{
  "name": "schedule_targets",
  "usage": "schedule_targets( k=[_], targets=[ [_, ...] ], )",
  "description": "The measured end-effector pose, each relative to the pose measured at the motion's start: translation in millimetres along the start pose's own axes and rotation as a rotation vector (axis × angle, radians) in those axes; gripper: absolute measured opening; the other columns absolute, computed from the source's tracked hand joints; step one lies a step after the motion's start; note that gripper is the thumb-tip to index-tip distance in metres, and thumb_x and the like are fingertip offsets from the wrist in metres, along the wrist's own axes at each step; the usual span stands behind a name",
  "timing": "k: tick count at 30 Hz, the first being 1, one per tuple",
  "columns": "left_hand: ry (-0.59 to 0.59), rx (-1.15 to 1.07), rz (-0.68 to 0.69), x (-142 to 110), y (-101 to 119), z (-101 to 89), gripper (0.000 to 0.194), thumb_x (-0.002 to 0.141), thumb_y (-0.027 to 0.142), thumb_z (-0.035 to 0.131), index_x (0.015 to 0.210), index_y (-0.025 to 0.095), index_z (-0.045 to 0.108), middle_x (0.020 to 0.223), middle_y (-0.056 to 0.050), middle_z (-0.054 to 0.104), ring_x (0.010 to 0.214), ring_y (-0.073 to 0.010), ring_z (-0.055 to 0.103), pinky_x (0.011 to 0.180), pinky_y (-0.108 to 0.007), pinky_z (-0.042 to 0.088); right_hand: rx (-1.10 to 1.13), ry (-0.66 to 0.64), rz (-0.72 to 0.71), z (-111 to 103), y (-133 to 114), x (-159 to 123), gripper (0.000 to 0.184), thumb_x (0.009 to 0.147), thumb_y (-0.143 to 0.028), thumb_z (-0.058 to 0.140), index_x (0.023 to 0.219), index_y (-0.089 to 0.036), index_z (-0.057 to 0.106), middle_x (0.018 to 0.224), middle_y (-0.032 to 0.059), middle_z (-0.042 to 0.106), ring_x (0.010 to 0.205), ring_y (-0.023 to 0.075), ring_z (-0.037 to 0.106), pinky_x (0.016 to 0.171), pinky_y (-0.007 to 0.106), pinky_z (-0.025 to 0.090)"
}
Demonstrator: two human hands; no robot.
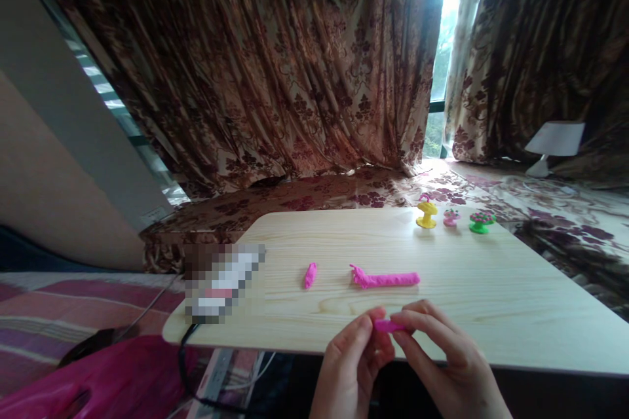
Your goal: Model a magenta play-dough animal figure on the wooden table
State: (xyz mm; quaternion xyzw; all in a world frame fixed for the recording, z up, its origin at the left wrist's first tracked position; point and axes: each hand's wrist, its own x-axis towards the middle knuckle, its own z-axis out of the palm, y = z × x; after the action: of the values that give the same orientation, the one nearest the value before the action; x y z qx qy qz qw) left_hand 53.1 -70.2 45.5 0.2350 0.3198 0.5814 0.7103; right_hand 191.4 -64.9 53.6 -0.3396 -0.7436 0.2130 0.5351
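Note:
Between the fingertips of both hands is a small piece of pink modelling clay, held near the table's front edge. My left hand pinches its left end, and my right hand pinches the right end. Beyond them on the wooden table lies a long pink clay roll with a lumpy, bent left end. A short pink clay piece rests to its left, apart from it.
At the far right of the table stand a yellow clay figure, a small pink one and a green one with pink dots. A blurred-out device with a black cable lies on the left. A white lamp stands behind.

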Motion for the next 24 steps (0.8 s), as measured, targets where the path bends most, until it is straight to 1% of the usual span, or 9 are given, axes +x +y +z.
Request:
schedule_targets(
  k=[3, 8, 12, 14, 17, 21, 24],
  targets=[
    [0.006, -0.103, -0.079, 0, -3, -0.9, 0.019, 0.074, 0.028, 0.069, 0.083, 0.012, 0.071, 0.070, -0.005, 0.067, 0.067, -0.0128, 0.060, 0.067, -0.025, 0.046, 0.022, 0.017, 0.002, 2, 1, -2, 0.023, 0.083, -0.008, 0.056, 0.099, -0.026, 0.055, 0.086, -0.0002, 0.058, 0.079, 0.0144, 0.058, 0.071, 0.027, 0.048],
    [-0.032, -0.113, -0.049, 0, -5, -3.2, 0.011, 0.081, 0.022, 0.062, 0.080, 0.013, 0.068, 0.074, -0.004, 0.067, 0.069, -0.0111, 0.059, 0.069, -0.024, 0.046, 0.022, -0.036, 0.042, 4, 3, -5, 0.021, 0.084, -0.010, 0.055, 0.099, -0.025, 0.056, 0.088, 0.0010, 0.056, 0.082, 0.0155, 0.057, 0.071, 0.028, 0.048],
    [-0.026, -0.081, -0.038, -6, -5, -2.5, 0.014, 0.086, 0.023, 0.057, 0.082, 0.013, 0.065, 0.080, -0.005, 0.066, 0.075, -0.0114, 0.058, 0.076, -0.026, 0.046, 0.048, -0.040, 0.085, 2, 1, -7, 0.021, 0.085, -0.010, 0.056, 0.099, -0.025, 0.057, 0.090, 0.0004, 0.057, 0.084, 0.0146, 0.057, 0.074, 0.028, 0.048],
    [-0.026, -0.059, -0.030, -8, -5, -1.7, 0.013, 0.087, 0.023, 0.055, 0.086, 0.013, 0.064, 0.083, -0.004, 0.065, 0.079, -0.0125, 0.058, 0.079, -0.028, 0.045, 0.040, -0.023, 0.119, 1, 1, -9, 0.018, 0.084, -0.011, 0.057, 0.096, -0.024, 0.057, 0.089, 0.0002, 0.057, 0.083, 0.0146, 0.057, 0.075, 0.028, 0.047],
    [-0.030, -0.016, -0.016, -9, -6, -2.3, 0.011, 0.087, 0.022, 0.055, 0.087, 0.014, 0.062, 0.083, -0.003, 0.064, 0.080, -0.0121, 0.057, 0.079, -0.028, 0.044, 0.022, -0.049, 0.167, -1, 0, -12, 0.013, 0.084, -0.012, 0.057, 0.092, -0.022, 0.059, 0.089, 0.0014, 0.057, 0.084, 0.0154, 0.056, 0.075, 0.029, 0.046],
    [-0.009, 0.047, 0.005, -7, -13, -5.7, 0.009, 0.086, 0.022, 0.055, 0.086, 0.015, 0.061, 0.082, -0.002, 0.063, 0.079, -0.0114, 0.057, 0.079, -0.028, 0.043, 0.007, -0.100, 0.207, -2, 0, -13, 0.010, 0.085, -0.016, 0.056, 0.093, -0.020, 0.060, 0.094, 0.0033, 0.055, 0.089, 0.0166, 0.056, 0.078, 0.030, 0.045],
    [0.006, 0.132, 0.030, -7, -21, -7.1, 0.009, 0.085, 0.022, 0.057, 0.088, 0.015, 0.062, 0.085, -0.003, 0.064, 0.082, -0.0128, 0.057, 0.083, -0.031, 0.042, -0.023, -0.057, 0.216, 0, 2, -10, 0.013, 0.087, -0.017, 0.054, 0.098, -0.020, 0.061, 0.100, 0.0042, 0.055, 0.096, 0.0170, 0.055, 0.082, 0.029, 0.044]
  ],
)
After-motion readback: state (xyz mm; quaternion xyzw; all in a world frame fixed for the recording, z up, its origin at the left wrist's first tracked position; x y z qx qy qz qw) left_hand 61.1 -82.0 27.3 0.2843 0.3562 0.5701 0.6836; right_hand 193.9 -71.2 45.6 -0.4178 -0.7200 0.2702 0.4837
